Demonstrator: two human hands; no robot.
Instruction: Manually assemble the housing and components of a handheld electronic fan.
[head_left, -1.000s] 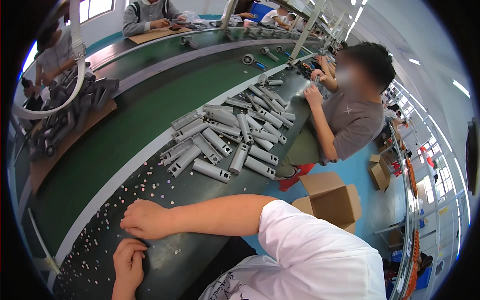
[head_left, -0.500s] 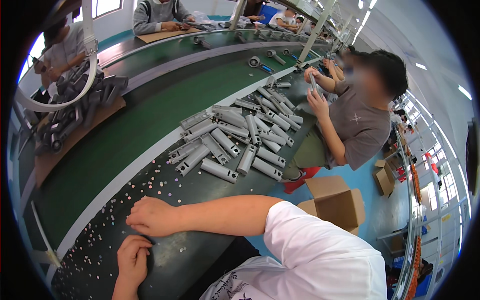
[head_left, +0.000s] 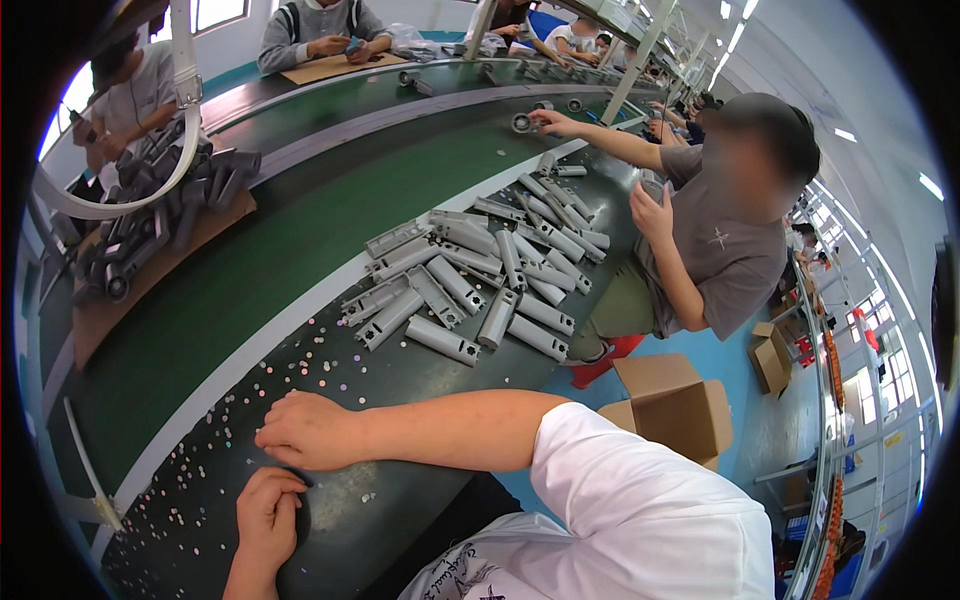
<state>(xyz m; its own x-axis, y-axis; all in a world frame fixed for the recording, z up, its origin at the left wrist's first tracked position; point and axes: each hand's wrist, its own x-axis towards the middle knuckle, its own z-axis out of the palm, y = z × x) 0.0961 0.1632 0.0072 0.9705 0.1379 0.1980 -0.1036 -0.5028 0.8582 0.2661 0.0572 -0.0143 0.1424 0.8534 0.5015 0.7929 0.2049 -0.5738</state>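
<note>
Far left of the casing pile (head_left: 510, 258), across the belt: dark tubular parts (head_left: 185, 215), lying heaped on a brown cardboard sheet (head_left: 112, 322). I am judging that the sheet is guarding the surface beneath.

Left of the casing pile, alongside: green belt (head_left: 300, 235), curving past; a pale edge strip (head_left: 240, 371) is parting it from the dark worktable (head_left: 345, 530).

Nearer than the casing pile and to its left: small round discs (head_left: 269, 370), pale and pinkish, lying scattered singly on the worktable, seemingly in no order.

Nearest, same side of the casing pile: left hand (head_left: 268, 515), resting on the worktable, fingers loosely curled. Its palm is facing away from my view, so I cannot tell whether it is holding anything.

Just beyond it, between left hand and casing pile: right hand (head_left: 312, 430), lying palm down among the discs, fingers bent under, apparently steadying the forearm's weight. I cannot tell what, if anything, it is covering.

The casing pile itself: grey half-tube shells, overlapping at crossed angles on the worktable, apart from both hands; I am reading loose heaping, probably for easy reach.

Right of the casing pile: a co-worker in a grey-brown shirt (head_left: 720, 240), sitting beside the worktable; lower, an open carton (head_left: 675, 412), standing with flaps spread.
</note>
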